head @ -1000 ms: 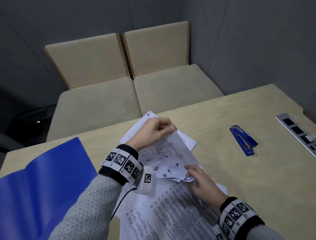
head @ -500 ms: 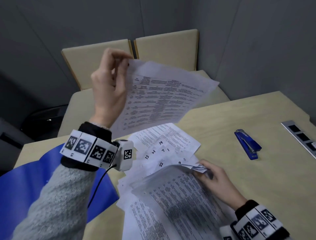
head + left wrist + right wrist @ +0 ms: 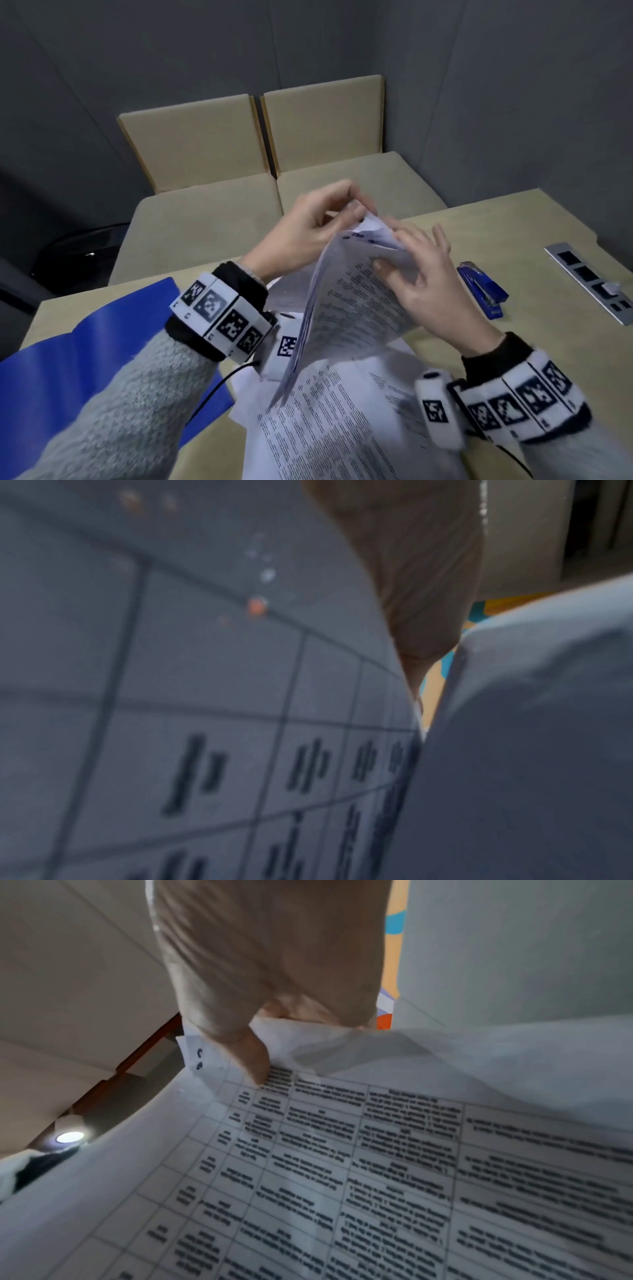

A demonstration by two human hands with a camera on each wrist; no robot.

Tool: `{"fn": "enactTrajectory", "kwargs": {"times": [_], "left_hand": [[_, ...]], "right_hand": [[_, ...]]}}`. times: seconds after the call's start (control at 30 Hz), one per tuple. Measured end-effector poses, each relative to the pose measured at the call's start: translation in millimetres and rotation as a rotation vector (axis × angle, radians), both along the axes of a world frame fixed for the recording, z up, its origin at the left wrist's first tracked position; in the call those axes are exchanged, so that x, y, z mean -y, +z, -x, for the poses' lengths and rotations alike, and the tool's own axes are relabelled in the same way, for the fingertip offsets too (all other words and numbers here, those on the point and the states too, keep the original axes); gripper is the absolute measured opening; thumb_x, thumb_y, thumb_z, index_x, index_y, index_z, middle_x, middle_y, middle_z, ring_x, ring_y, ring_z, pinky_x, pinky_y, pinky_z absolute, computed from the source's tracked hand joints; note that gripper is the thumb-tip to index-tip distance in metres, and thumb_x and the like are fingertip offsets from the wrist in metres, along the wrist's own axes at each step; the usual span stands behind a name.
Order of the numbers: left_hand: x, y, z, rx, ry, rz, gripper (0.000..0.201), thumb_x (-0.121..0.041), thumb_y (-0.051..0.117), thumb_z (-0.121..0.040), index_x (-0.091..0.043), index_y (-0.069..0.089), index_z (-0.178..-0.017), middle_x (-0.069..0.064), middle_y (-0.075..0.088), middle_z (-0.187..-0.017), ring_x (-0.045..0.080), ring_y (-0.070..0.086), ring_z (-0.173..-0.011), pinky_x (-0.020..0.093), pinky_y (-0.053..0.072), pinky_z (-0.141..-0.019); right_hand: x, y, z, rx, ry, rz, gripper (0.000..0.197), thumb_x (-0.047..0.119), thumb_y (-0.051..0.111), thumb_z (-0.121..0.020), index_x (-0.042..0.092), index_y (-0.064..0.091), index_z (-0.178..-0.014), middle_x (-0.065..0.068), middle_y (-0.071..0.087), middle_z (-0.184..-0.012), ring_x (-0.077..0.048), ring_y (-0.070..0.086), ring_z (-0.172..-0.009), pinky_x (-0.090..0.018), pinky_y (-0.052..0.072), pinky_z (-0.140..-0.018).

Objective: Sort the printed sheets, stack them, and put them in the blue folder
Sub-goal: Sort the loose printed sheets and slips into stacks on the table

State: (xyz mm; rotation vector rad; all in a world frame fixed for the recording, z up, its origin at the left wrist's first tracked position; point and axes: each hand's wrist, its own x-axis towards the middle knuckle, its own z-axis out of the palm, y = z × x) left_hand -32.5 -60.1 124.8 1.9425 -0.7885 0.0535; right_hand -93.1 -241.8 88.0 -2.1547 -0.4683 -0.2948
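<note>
A: What's different from half a second ago?

B: Then the left hand (image 3: 308,228) held one sheet high and alone, while the right hand (image 3: 426,274) lay down on the loose sheets (image 3: 329,428) on the table (image 3: 565,377). Now both hands meet above the table on a lifted bundle (image 3: 349,308) of several sheets.

A: How does each grip stand?

B: The left grip is closed: fingers and thumb pinch the bundle's top corner. The right grip also has it; the wrist view shows the thumb (image 3: 253,1064) pressed on the printed face and the fingers behind the top edge, though the head view shows some fingers spread loosely.

A: And the bundle itself?

B: It hangs tilted from that top corner, edges fanned rather than square, its lower end reaching down close to the sheets left on the table. Whether it touches them I cannot tell.

A: Where's the folder (image 3: 85,349)?

B: Open on the table at the left, partly under the left sleeve, nothing in it that I can see. A stapler (image 3: 484,291) lies to the right, well apart from the paper.

A: So what does that mean for the task?

B: I'd judge sorting is under way: the single sheet seems to have joined a growing stack. Many sheets remain on the table, so squaring up and filing are not yet done.
</note>
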Motion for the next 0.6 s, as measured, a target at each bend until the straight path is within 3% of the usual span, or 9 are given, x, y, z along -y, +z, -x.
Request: {"fn": "enactTrajectory", "kwargs": {"times": [0.03, 0.07, 0.1, 0.17, 0.27, 0.33, 0.43, 0.53, 0.6], "left_hand": [[0.5, 0.3, 1.5, -0.025, -0.011, 0.010, 0.018, -0.012, 0.049, -0.098, 0.003, 0.059, -0.097, -0.014, 0.059, -0.078, -0.002, 0.053, -0.070, 0.012, 0.040, -0.067], [-1.0, 0.0, 2.1, -0.046, -0.013, 0.025, 0.019, -0.014, 0.049, -0.098, 0.001, 0.060, -0.098, -0.010, 0.061, -0.081, 0.000, 0.055, -0.073, 0.014, 0.041, -0.069], [-4.4, -1.7, 1.1, -0.081, -0.003, 0.056, 0.020, -0.017, 0.048, -0.098, -0.002, 0.061, -0.100, -0.004, 0.063, -0.086, 0.003, 0.058, -0.078, 0.016, 0.044, -0.072], [-16.4, -13.3, -4.5, -0.216, 0.092, 0.156, 0.028, -0.025, 0.040, -0.101, -0.008, 0.061, -0.109, 0.005, 0.066, -0.094, 0.010, 0.062, -0.086, 0.022, 0.049, -0.079], [-38.5, -57.7, -15.8, -0.345, 0.375, 0.199, 0.027, -0.025, 0.037, -0.102, -0.013, 0.061, -0.101, 0.000, 0.065, -0.087, 0.011, 0.061, -0.081, 0.031, 0.050, -0.078], [-48.5, -103.0, -19.8, -0.352, 0.506, -0.038, 0.017, -0.019, 0.042, -0.100, -0.017, 0.058, -0.096, -0.002, 0.064, -0.082, 0.013, 0.061, -0.076, 0.037, 0.050, -0.074], [-53.5, -169.1, -13.0, -0.449, 0.461, -0.466, 0.016, -0.007, 0.046, -0.089, -0.015, 0.056, -0.097, 0.005, 0.064, -0.091, 0.023, 0.060, -0.084, 0.032, 0.047, -0.075], [-54.0, -214.8, -7.2, -0.533, 0.418, -0.577, 0.023, -0.010, 0.051, -0.089, -0.011, 0.055, -0.111, 0.009, 0.060, -0.108, 0.024, 0.058, -0.095, 0.029, 0.044, -0.078], [-51.4, -230.0, -7.9, -0.559, 0.429, -0.570, 0.030, -0.021, 0.055, -0.090, -0.013, 0.053, -0.119, 0.007, 0.057, -0.111, 0.022, 0.057, -0.094, 0.031, 0.045, -0.082]], "right_hand": [[0.9, -0.5, -1.0, -0.018, 0.020, -0.050, 0.008, 0.023, 0.058, -0.089, 0.021, 0.061, -0.096, 0.016, 0.062, -0.107, 0.011, 0.049, -0.104, -0.040, 0.029, -0.107], [3.4, -0.3, -2.0, -0.029, 0.033, -0.094, 0.005, 0.018, 0.060, -0.090, 0.022, 0.060, -0.091, 0.016, 0.064, -0.089, 0.007, 0.055, -0.087, -0.029, 0.042, -0.089], [7.6, -0.6, -2.8, -0.035, 0.021, -0.135, 0.011, 0.013, 0.061, -0.090, 0.023, 0.060, -0.088, 0.015, 0.064, -0.080, 0.004, 0.057, -0.076, -0.020, 0.044, -0.074], [22.2, -0.5, -7.0, -0.070, -0.068, -0.206, 0.017, 0.008, 0.061, -0.089, 0.026, 0.061, -0.088, 0.020, 0.067, -0.080, 0.005, 0.061, -0.072, -0.011, 0.044, -0.063], [51.7, 2.3, -15.8, -0.201, -0.162, -0.410, 0.018, 0.009, 0.059, -0.089, 0.027, 0.061, -0.090, 0.026, 0.070, -0.079, 0.009, 0.065, -0.074, -0.006, 0.049, -0.060], [73.2, -2.5, -23.1, -0.300, -0.144, -0.448, 0.022, 0.006, 0.057, -0.089, 0.026, 0.061, -0.097, 0.020, 0.073, -0.081, 0.003, 0.068, -0.075, -0.011, 0.053, -0.062], [92.0, -22.3, -29.2, -0.483, -0.077, -0.412, 0.031, 0.002, 0.057, -0.087, 0.024, 0.057, -0.108, 0.012, 0.074, -0.090, -0.004, 0.070, -0.079, -0.016, 0.055, -0.064], [99.2, -63.7, -32.5, -0.678, -0.015, -0.338, 0.052, 0.007, 0.062, -0.084, 0.033, 0.044, -0.126, 0.016, 0.063, -0.114, 0.008, 0.063, -0.093, -0.013, 0.052, -0.075], [96.9, -96.4, -24.9, -0.824, -0.009, -0.207, 0.049, 0.016, 0.063, -0.087, 0.037, 0.043, -0.126, 0.020, 0.057, -0.117, 0.014, 0.058, -0.097, -0.014, 0.050, -0.085]]}}
